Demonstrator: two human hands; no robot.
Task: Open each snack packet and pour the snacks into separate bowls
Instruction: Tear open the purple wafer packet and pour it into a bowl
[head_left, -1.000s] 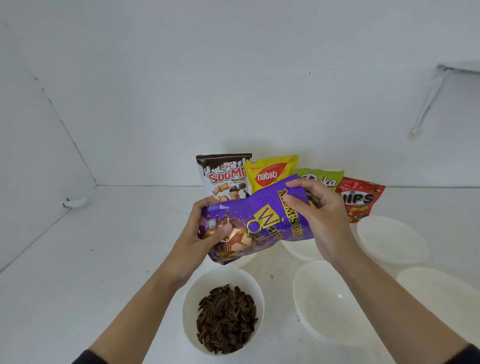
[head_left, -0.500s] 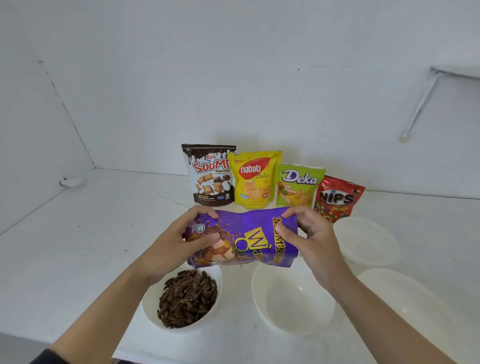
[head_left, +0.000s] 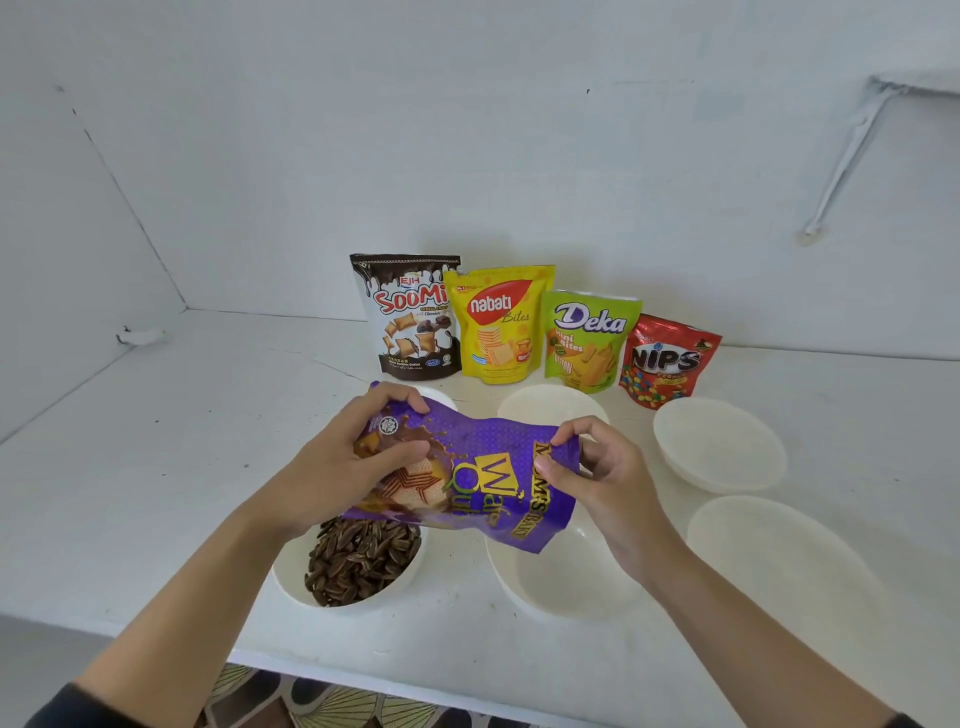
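A purple wafer packet (head_left: 483, 467) lies sideways in the air between both hands, above the bowls. My left hand (head_left: 337, 462) grips its bottom end; my right hand (head_left: 597, 473) pinches its top edge with fingertips. Below it sits a white bowl of dark seeds (head_left: 358, 561) and an empty white bowl (head_left: 561, 582). Standing along the wall are a Soomi packet (head_left: 410, 317), a yellow Nabati packet (head_left: 498, 325), a green Deka packet (head_left: 587, 338) and a red Nips packet (head_left: 667, 361).
More empty white bowls stand at the right (head_left: 719, 444), front right (head_left: 779, 561), behind my hands (head_left: 545, 405) and, mostly hidden, behind the packet (head_left: 441, 397). The white table's front edge (head_left: 415, 675) is near me, with patterned floor below. Walls close the back and left.
The purple packet has come down and toward me, from in front of the standing packets to over the front bowls. My right hand has shifted to pinch its top edge.
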